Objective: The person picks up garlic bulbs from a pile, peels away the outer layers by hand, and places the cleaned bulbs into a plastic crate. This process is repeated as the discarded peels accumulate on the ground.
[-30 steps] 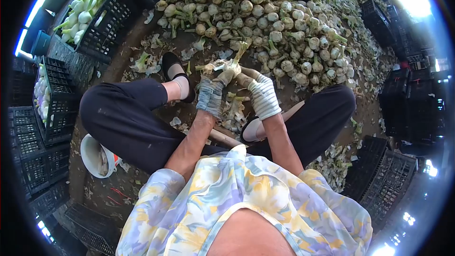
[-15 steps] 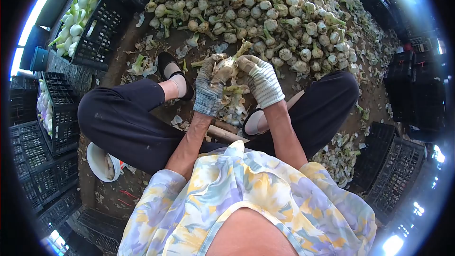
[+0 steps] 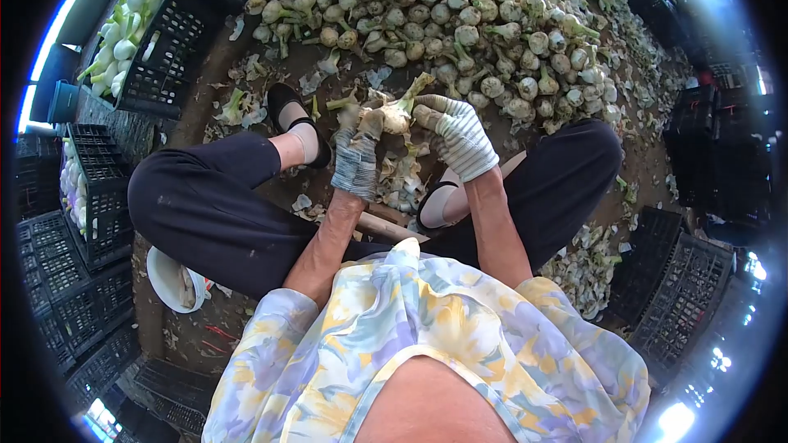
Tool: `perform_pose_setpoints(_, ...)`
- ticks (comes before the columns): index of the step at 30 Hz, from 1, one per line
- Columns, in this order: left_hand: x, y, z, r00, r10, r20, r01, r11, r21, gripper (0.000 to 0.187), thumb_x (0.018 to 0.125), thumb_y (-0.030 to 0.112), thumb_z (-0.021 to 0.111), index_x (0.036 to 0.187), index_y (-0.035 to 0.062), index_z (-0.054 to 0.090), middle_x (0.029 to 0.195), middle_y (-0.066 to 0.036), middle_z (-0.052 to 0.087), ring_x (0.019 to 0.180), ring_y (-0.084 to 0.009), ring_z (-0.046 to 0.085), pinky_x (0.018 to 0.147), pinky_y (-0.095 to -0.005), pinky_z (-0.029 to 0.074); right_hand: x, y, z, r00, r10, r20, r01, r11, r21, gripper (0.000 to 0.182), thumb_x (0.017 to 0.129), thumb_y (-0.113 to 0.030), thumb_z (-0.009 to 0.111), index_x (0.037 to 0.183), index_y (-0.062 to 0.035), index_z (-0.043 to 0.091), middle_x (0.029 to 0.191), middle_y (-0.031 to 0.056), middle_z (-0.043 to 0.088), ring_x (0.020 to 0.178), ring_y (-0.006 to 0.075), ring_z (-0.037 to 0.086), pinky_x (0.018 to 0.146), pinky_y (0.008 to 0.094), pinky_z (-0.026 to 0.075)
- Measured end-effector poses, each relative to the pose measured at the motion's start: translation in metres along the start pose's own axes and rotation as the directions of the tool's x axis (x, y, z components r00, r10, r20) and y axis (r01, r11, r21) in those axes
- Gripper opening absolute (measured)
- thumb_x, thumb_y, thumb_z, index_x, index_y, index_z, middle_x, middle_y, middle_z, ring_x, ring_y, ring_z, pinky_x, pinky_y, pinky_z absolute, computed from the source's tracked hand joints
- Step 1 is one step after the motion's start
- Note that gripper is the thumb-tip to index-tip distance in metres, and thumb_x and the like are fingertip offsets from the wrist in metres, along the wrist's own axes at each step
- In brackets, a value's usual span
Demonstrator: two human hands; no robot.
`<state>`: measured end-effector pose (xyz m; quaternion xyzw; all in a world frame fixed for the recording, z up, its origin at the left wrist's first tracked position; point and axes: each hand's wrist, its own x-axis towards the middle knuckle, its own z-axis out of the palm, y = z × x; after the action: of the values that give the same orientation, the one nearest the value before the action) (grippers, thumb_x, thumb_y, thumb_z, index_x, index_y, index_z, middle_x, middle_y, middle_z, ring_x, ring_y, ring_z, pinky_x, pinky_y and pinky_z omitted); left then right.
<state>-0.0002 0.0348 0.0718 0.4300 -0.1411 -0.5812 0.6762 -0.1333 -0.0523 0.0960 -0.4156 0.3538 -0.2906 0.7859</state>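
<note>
Both my hands wear striped, soiled gloves and meet around one pale bulb (image 3: 396,119) with a short green stem pointing up and right. My left hand (image 3: 358,148) has its fingers closed on the bulb's left side. On the other side, my right hand (image 3: 457,133) grips near the stem, fingers curled. Loose peeled skins (image 3: 402,183) lie on the ground beneath the hands. Beyond them spreads a large heap of unpeeled bulbs (image 3: 443,16) with roots and stem stubs.
Black crates (image 3: 160,57) with white bulbs stand at the upper left, and others at the left edge. A white bucket (image 3: 168,280) sits by my left knee. Stacked dark crates (image 3: 714,148) and empty crates (image 3: 685,299) are on the right.
The bulb's round pale body now shows more, with less loose skin over it. My left hand has shifted slightly left and down, and my right hand has moved slightly right.
</note>
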Motion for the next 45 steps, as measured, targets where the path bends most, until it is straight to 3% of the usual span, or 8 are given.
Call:
perform_pose_setpoints(12,0.016,-0.038,-0.026,0.874,0.486,-0.01,-0.403,0.736,0.544,0.024,0.088,0.024,0.049,0.097,0.0032,0.058,0.087,-0.009,0.06,0.078,-0.0214,0.058,0.068,-0.0297,0.048,0.001,0.005,0.009,0.999,-0.006,-0.042,0.005,0.999,-0.039,0.019,0.068,0.005,0.056,0.086,0.0034,0.063,0.074,0.0072,0.063,0.062,0.0131,0.059,0.059,0.0245,0.049)
perform_pose_setpoints(20,0.004,-0.004,0.001,0.818,-0.536,-0.209,0.457,0.826,-0.331,0.041,0.083,0.055,0.041,0.08,0.0174,0.056,0.056,0.001,0.054,0.037,-0.0122,0.043,0.029,-0.0226,0.026,0.009,0.027,0.0,0.811,-0.543,0.218,0.445,0.33,-0.832,0.021,0.072,0.004,0.053,0.091,0.0029,0.061,0.094,0.0086,0.062,0.078,0.0091,0.054,0.067,0.0229,0.046)
perform_pose_setpoints(24,0.016,-0.021,-0.037,0.839,-0.544,-0.009,0.529,0.819,-0.222,0.042,0.084,0.056,0.038,0.086,0.0172,0.056,0.066,-0.003,0.058,0.043,-0.0124,0.047,0.034,-0.0246,0.035,-0.025,-0.007,0.016,0.996,-0.085,0.015,0.086,0.966,-0.246,0.024,0.073,-0.002,0.059,0.096,0.0021,0.06,0.086,0.0057,0.061,0.077,0.0099,0.055,0.069,0.0242,0.047)
perform_pose_setpoints(26,0.042,-0.091,-0.086,0.94,0.34,0.015,-0.208,0.538,0.817,0.043,0.088,0.05,0.034,0.097,0.0152,0.056,0.084,-0.007,0.06,0.061,-0.0158,0.055,0.05,-0.0304,0.045,-0.023,-0.002,0.017,0.995,-0.093,-0.043,0.069,0.918,-0.391,0.026,0.075,-0.003,0.056,0.101,0.0003,0.06,0.086,0.0059,0.064,0.078,0.0119,0.059,0.07,0.0254,0.048)
perform_pose_setpoints(29,0.03,-0.045,-0.036,0.952,0.297,0.07,-0.28,0.761,0.585,0.046,0.084,0.015,0.044,0.127,0.0038,0.035,0.117,-0.016,0.046,0.107,-0.027,0.044,0.093,-0.0352,0.036,0.01,0.04,-0.033,0.809,-0.47,0.352,0.362,-0.072,-0.929,0.018,0.073,-0.006,0.052,0.087,-0.0075,0.064,0.079,0.0129,0.062,0.07,0.0284,0.059,0.063,0.0341,0.049)
perform_pose_setpoints(32,0.021,-0.031,-0.008,0.776,0.617,0.131,-0.543,0.547,0.638,0.051,0.078,0.014,0.062,0.123,0.004,0.04,0.108,-0.011,0.052,0.095,-0.0194,0.051,0.087,-0.031,0.041,-0.019,0.002,-0.001,0.99,-0.1,-0.104,0.074,0.971,-0.226,0.017,0.074,-0.009,0.061,0.089,-0.0037,0.064,0.074,0.0069,0.063,0.065,0.0116,0.057,0.062,0.0275,0.048)
perform_pose_setpoints(39,0.012,-0.009,-0.039,0.754,-0.344,0.559,0.577,0.754,-0.314,0.033,0.083,0.041,0.052,0.092,0.0103,0.058,0.083,-0.003,0.06,0.058,-0.0167,0.054,0.048,-0.0303,0.045,-0.028,-0.004,0.002,0.987,-0.063,0.15,0.094,0.973,-0.208,0.014,0.077,-0.01,0.062,0.089,-0.0035,0.064,0.08,-0.0045,0.06,0.076,0.0053,0.052,0.071,0.0218,0.043)
perform_pose_setpoints(45,0.053,-0.057,-0.063,0.976,0.217,0.002,-0.216,0.974,0.06,0.02,0.086,0.016,0.048,0.099,0.0036,0.055,0.086,-0.006,0.057,0.073,-0.0144,0.055,0.062,-0.0273,0.047,-0.022,-0.004,0.009,0.997,0.042,-0.07,-0.051,0.989,-0.14,0.017,0.076,-0.007,0.058,0.092,-0.0034,0.062,0.084,-0.0001,0.06,0.08,0.0076,0.053,0.072,0.0247,0.044)
